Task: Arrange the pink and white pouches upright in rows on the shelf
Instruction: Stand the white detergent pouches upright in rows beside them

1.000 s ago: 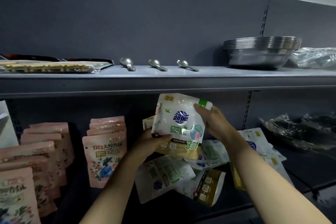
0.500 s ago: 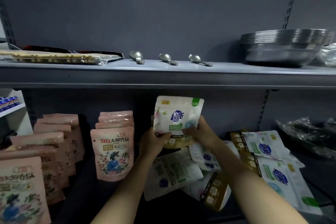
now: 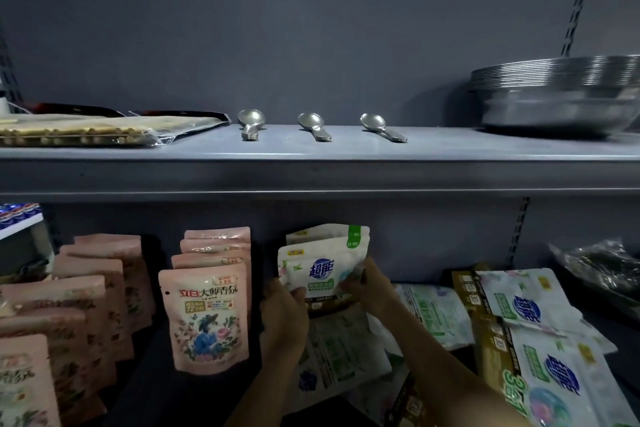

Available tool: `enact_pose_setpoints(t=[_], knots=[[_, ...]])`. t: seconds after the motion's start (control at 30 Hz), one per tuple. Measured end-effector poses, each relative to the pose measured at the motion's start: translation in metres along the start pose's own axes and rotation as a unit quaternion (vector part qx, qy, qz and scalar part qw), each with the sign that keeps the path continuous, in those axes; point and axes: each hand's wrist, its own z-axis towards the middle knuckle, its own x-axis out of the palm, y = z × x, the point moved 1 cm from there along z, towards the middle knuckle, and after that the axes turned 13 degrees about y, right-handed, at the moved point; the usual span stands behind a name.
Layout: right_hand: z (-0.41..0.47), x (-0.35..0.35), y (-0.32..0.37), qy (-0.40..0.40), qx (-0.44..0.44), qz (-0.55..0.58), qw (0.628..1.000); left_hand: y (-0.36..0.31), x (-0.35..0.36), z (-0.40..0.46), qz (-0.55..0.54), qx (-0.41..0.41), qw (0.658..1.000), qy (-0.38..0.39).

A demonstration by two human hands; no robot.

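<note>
Both hands hold one white pouch (image 3: 320,272) upright on the lower shelf, right in front of another upright white pouch (image 3: 332,234). My left hand (image 3: 282,317) grips its lower left edge and my right hand (image 3: 369,288) its lower right edge. To the left stands a row of pink pouches (image 3: 206,315), and further left more pink pouches (image 3: 86,302) stand in rows. Loose white pouches (image 3: 436,315) lie flat below and to the right of my hands, with a larger pile (image 3: 540,350) at the right.
The upper shelf (image 3: 311,170) carries three metal spoons (image 3: 313,125), a stack of steel bowls (image 3: 557,97) at the right and flat packs (image 3: 79,132) at the left. Dark plastic-wrapped goods (image 3: 602,267) lie at the far right of the lower shelf.
The white pouch has come down from mid-air, been turned upright and moved back against the pouch standing behind it. The camera has shifted closer and leftward.
</note>
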Motion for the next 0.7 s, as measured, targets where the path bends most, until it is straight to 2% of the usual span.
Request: enact_pose_setpoints(t=[0.17, 0.3, 0.4, 0.53, 0.7], knots=[[-0.023, -0.002, 0.01, 0.031, 0.044, -0.092, 0.994, 0.0, 0.006, 0.004, -0.002, -0.008, 0.999, 0.047], [-0.022, 0.001, 0.001, 0.032, 0.04, -0.103, 0.993, 0.005, 0.009, 0.004, 0.022, -0.028, 0.996, 0.086], [0.019, -0.004, -0.053, 0.06, 0.066, -0.11, 0.99, 0.007, 0.012, 0.007, 0.033, -0.028, 0.994, 0.101], [-0.025, -0.004, 0.007, 0.041, 0.109, -0.161, 0.98, 0.004, 0.013, 0.009, 0.013, -0.031, 0.989, 0.142], [-0.024, -0.006, 0.012, 0.004, 0.127, -0.218, 0.968, 0.002, 0.01, 0.014, 0.002, -0.027, 0.982, 0.186]])
